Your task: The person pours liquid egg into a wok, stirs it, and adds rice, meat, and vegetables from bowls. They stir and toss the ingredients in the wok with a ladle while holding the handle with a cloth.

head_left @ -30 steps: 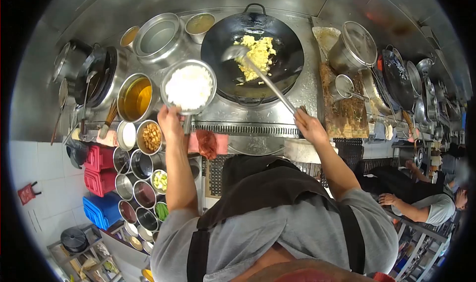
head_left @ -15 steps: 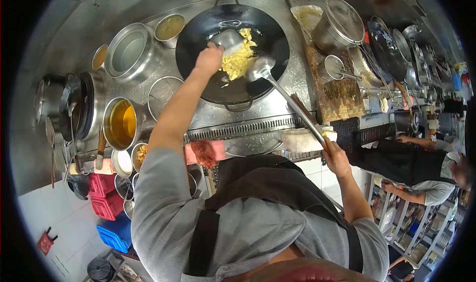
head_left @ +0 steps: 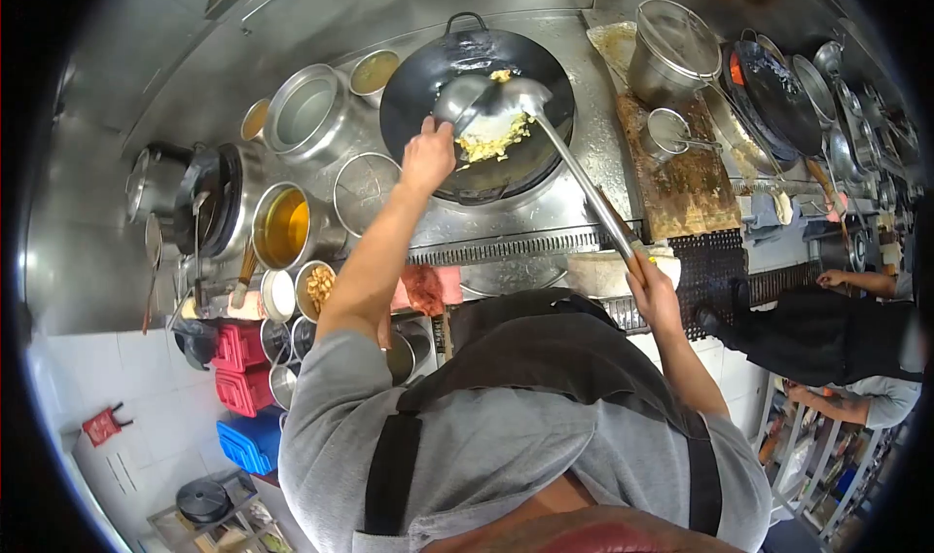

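Ladle (head_left: 585, 177) slants up-left into wok (head_left: 540, 59), right hand (head_left: 654, 295) gripping it; left hand (head_left: 429, 158) grips tilted bowl (head_left: 461, 98).

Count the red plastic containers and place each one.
2, both at the picture's lower left: an upper red plastic container and, below it in the image, a lower red plastic container, just above a blue plastic container. More may be hidden.

Steel counter (head_left: 597, 101) — black wok (head_left: 413, 106), mesh strainer (head_left: 367, 195), stained board (head_left: 686, 203)
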Available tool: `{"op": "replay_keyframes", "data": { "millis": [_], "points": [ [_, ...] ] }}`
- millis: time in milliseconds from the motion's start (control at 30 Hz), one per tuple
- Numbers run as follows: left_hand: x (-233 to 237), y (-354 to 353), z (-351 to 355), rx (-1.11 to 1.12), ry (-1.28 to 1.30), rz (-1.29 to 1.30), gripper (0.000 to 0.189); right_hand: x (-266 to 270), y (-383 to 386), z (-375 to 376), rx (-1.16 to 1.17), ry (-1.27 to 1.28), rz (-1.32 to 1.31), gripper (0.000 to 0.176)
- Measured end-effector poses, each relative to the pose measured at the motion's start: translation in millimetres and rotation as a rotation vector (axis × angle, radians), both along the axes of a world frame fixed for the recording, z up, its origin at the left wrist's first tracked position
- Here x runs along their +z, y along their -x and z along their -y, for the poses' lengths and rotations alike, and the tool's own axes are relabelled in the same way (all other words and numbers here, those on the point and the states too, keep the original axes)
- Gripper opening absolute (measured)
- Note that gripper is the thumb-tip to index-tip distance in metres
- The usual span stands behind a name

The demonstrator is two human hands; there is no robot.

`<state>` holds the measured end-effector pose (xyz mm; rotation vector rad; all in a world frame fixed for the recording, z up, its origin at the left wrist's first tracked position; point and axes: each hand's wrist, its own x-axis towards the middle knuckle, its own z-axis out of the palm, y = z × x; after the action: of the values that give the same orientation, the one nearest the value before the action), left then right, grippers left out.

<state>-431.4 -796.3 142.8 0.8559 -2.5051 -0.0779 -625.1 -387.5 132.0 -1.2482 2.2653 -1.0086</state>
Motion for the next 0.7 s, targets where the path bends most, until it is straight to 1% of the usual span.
{"op": "replay_keyframes", "data": {
  "millis": [67, 100, 133, 167, 200, 267, 300, 333, 367, 400, 433, 467, 500, 533, 567, 600, 667, 700],
  "points": [
    [-27, -14, 11, 0.142, 0.129, -0.233, 0.011, 2, 9, 21, 0.067, 0.106, -0.023, 0.043],
    [-37, -26, 15, 0.346, -0.098, -0.287, 0.011, 14, 8, 29, 0.093, 0.116, -0.029, 0.043],
    [-26, -34, 4, 0.546, -0.329, -0.344, 0.011, 32, 7, 34, 0.092, 0.099, 0.034, 0.045],
    [-17, -45, -9, 0.597, -0.601, -0.539, 0.012, 43, 9, 37, 0.093, 0.08, 0.096, 0.047],
    [-21, -56, -20, 0.619, -0.592, -0.555, 0.012, 43, 15, 38, 0.119, 0.083, 0.09, 0.047],
    [-25, -82, -38, 0.552, -0.86, -1.161, 0.011, 39, 28, 42, 0.227, 0.191, 0.027, 0.051],
    [-15, -94, -59, 0.493, -0.945, -1.307, 0.012, 32, 39, 44, 0.259, 0.125, 0.048, 0.054],
    [-19, -110, -71, 0.498, -0.974, -1.394, 0.015, 14, 54, 48, 0.285, 0.126, 0.042, 0.054],
    [-18, -125, -90, 0.481, -0.986, -1.436, 0.013, -10, 70, 54, 0.328, -0.04, -0.057, 0.053],
    [-14, -137, -111, 0.458, -0.997, -1.481, 0.01, -20, 82, 64, 0.366, -0.203, -0.164, 0.053],
    [-11, -149, -134, 0.483, -0.971, -1.499, 0.013, -8, 87, 75, 0.367, -0.273, -0.161, 0.052],
    [-5, -159, -154, 0.5, -0.942, -1.523, 0.015, 5, 91, 87, 0.385, -0.265, -0.178, 0.052],
    [-1, -169, -177, 0.524, -0.93, -1.551, 0.013, 17, 93, 96, 0.366, -0.17, -0.154, 0.051],
    [1, -182, -205, 0.558, -0.926, -1.572, 0.012, 23, 92, 98, 0.347, -0.086, -0.12, 0.05],
    [1, -194, -233, 0.56, -0.903, -1.585, 0.01, 25, 95, 100, 0.355, -0.068, -0.046, 0.05],
    [1, -204, -256, 0.556, -0.876, -1.604, 0.01, 29, 90, 101, 0.372, -0.065, -0.058, 0.05],
    [4, -222, -302, 0.719, -0.873, -1.523, 0.011, 37, 77, 100, 0.283, -0.083, -0.091, 0.05],
    [3, -227, -320, 0.688, -0.873, -1.583, 0.01, 19, 75, 103, 0.306, -0.031, -0.16, 0.054]
  ]
}}
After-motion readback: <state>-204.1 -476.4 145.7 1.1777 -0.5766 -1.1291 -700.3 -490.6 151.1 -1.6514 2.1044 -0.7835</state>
